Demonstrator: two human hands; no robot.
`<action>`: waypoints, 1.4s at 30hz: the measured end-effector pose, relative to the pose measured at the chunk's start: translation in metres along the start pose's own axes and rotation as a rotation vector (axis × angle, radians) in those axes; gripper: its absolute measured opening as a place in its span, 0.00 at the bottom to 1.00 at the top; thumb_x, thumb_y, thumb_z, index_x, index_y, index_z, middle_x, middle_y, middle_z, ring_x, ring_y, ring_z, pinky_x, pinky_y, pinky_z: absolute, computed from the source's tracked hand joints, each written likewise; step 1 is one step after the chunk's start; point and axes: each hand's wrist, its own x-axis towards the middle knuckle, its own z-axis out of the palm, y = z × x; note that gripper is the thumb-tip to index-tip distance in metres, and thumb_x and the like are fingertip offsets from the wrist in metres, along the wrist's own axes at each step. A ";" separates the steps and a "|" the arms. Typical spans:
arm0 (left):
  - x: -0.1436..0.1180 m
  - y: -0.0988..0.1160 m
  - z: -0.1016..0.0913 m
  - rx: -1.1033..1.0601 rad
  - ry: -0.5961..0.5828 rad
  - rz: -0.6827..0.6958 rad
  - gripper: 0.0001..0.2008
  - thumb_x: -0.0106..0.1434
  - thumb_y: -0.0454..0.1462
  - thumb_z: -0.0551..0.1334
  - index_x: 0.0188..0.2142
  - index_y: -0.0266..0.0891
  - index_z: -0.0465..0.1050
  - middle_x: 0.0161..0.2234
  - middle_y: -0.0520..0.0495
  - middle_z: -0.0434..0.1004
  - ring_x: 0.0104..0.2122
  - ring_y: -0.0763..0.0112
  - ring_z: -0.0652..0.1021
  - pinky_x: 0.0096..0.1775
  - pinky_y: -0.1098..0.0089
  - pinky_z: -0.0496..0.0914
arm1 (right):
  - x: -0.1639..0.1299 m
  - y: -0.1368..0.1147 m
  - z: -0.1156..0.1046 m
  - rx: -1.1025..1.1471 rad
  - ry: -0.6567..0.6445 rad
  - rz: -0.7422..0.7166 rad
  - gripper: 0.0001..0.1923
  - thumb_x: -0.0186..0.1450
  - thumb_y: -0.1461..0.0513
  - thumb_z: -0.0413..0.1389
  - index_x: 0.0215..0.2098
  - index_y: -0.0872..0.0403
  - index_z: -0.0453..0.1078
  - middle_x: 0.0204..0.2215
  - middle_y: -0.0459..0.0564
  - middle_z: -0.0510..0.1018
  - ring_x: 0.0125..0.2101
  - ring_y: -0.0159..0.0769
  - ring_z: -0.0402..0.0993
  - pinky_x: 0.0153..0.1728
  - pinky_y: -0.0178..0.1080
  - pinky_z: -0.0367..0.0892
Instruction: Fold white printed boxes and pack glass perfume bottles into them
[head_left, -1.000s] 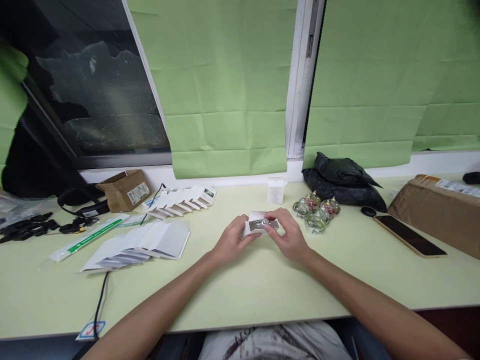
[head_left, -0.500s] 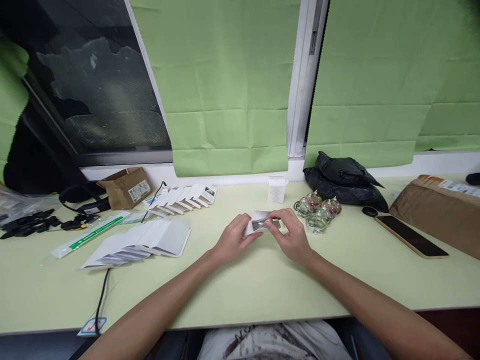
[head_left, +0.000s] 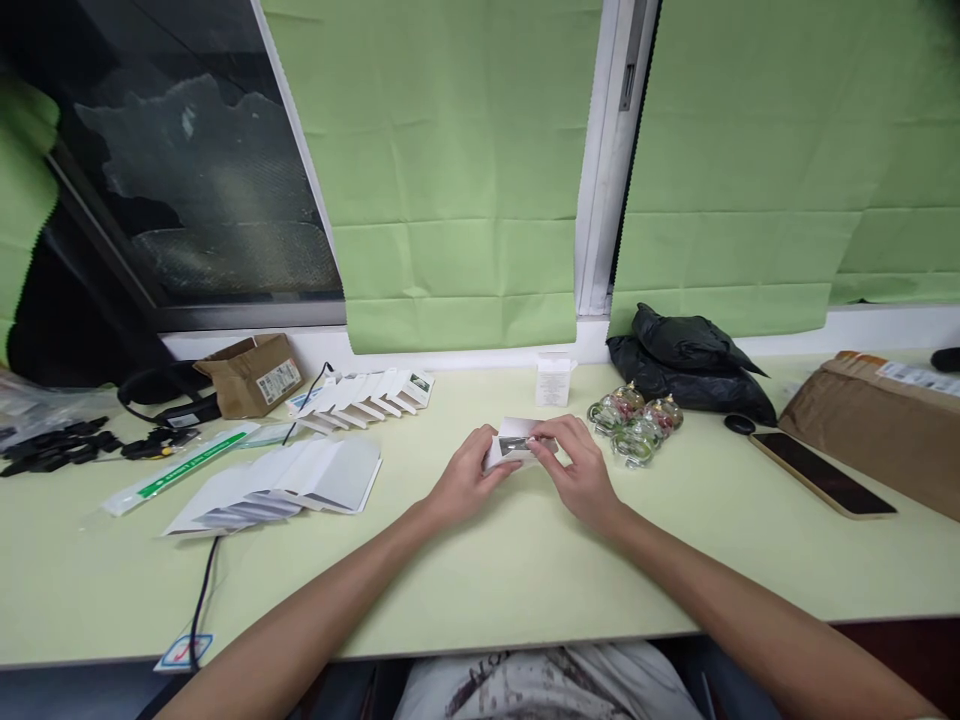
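Above the middle of the table, my left hand is closed round a small white cardboard box with its lid flap raised. The box's open side shows a dark grey inside with something shiny in it. Thumb and fingers of my right hand pinch together at the right end of that opening; what lies between them is too small to make out. Farther back stands a closed white box with small print. Right of my right hand lie several clear-wrapped ornaments, green, red and gold.
On the left are flat white cartons, a row of folded white boxes, an open brown box and a black cable. Black plastic bags, a phone and a large brown parcel lie on the right.
The small box has tilted slightly, and its opening shows more of the dark inside. My right fingers have shifted a little at its right end. Everything else looks still.
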 end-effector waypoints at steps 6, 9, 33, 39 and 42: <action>0.000 0.001 0.000 -0.012 -0.003 -0.004 0.12 0.71 0.48 0.61 0.45 0.42 0.68 0.40 0.47 0.72 0.40 0.62 0.73 0.42 0.63 0.68 | -0.001 0.001 0.002 -0.042 -0.058 -0.047 0.11 0.76 0.61 0.51 0.48 0.46 0.76 0.39 0.50 0.79 0.43 0.44 0.72 0.47 0.49 0.67; 0.000 0.000 -0.001 -0.027 -0.002 -0.016 0.12 0.71 0.47 0.62 0.45 0.42 0.68 0.40 0.47 0.73 0.40 0.62 0.74 0.42 0.63 0.68 | -0.001 0.002 0.002 -0.059 -0.072 -0.048 0.11 0.76 0.61 0.51 0.50 0.46 0.76 0.40 0.51 0.79 0.44 0.44 0.72 0.47 0.50 0.67; 0.003 -0.010 0.003 -0.523 -0.191 -0.259 0.25 0.65 0.51 0.67 0.55 0.38 0.74 0.50 0.40 0.81 0.47 0.54 0.81 0.47 0.57 0.75 | -0.004 -0.003 -0.004 0.050 -0.160 -0.013 0.25 0.71 0.60 0.58 0.65 0.44 0.63 0.57 0.56 0.73 0.61 0.50 0.66 0.60 0.57 0.69; 0.006 -0.004 -0.004 -0.560 -0.268 -0.264 0.23 0.64 0.50 0.69 0.51 0.38 0.77 0.45 0.42 0.83 0.43 0.57 0.81 0.44 0.62 0.74 | -0.001 -0.004 -0.008 0.102 -0.233 0.005 0.30 0.70 0.57 0.61 0.68 0.43 0.60 0.59 0.56 0.71 0.60 0.48 0.68 0.60 0.54 0.69; 0.006 -0.002 -0.004 -0.582 -0.291 -0.252 0.23 0.63 0.50 0.70 0.52 0.38 0.77 0.48 0.40 0.82 0.45 0.56 0.81 0.46 0.61 0.74 | 0.000 -0.001 -0.008 0.046 -0.251 -0.042 0.29 0.69 0.58 0.62 0.67 0.42 0.62 0.57 0.54 0.74 0.62 0.50 0.65 0.61 0.57 0.67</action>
